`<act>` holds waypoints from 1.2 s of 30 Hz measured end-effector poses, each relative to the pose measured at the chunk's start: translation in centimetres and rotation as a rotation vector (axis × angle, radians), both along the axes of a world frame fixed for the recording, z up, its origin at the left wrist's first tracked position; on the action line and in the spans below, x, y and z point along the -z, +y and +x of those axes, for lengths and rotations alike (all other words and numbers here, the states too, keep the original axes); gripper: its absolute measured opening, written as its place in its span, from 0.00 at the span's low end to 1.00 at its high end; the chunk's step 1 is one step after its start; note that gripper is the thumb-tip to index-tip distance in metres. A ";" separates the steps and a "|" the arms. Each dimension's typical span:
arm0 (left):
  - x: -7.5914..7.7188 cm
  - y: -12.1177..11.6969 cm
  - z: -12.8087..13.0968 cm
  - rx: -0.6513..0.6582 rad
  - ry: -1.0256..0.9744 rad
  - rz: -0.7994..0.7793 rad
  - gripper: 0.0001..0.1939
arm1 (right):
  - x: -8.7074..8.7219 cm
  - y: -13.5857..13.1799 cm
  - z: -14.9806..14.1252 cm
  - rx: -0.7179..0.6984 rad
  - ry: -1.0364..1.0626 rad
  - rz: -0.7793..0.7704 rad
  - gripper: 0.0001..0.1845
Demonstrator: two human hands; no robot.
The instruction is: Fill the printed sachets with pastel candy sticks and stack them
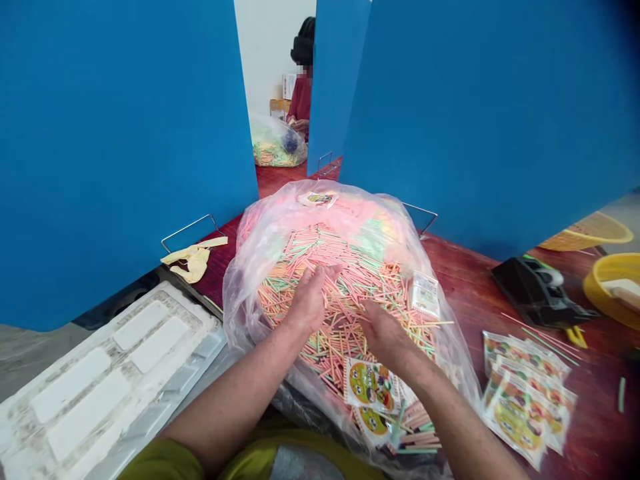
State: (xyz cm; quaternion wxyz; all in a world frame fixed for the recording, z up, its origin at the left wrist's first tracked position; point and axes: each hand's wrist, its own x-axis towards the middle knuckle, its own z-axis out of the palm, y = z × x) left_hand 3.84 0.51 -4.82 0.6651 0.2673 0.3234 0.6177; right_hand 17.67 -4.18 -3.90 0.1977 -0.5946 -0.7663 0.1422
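A big clear plastic bag (250, 267) lies open before me, heaped with thin pink, green and orange sticks (350, 267). My left hand (310, 297) rests on the pile with fingers stretched forward, touching the sticks. My right hand (383, 333) is dug into the sticks beside it; its fingers are buried and hidden. Small printed packets (370, 385) with a yellow-green picture lie on the sticks just below my right wrist, and another small packet (425, 293) lies to the right of that hand.
Blue partition panels (475, 113) wall the back. A stack of printed packets (525, 393) lies right on the red table (470, 287), near a black tape dispenser (535, 290) and yellow baskets (613, 277). White tray (100, 380) at left, yellow gloves (193, 260). Another person (301, 93) sits beyond.
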 end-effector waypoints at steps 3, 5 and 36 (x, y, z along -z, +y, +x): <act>-0.8 0.0 0.1 0.059 -0.029 0.032 0.15 | -1.0 0.2 -0.6 0.045 0.004 0.242 0.18; -1.1 -0.6 0.9 0.109 -0.112 -0.015 0.16 | -1.3 0.5 -1.7 0.032 0.073 0.244 0.17; -1.6 -5.3 0.5 0.736 1.293 0.554 0.11 | -2.7 -5.6 2.3 -0.032 0.008 0.258 0.12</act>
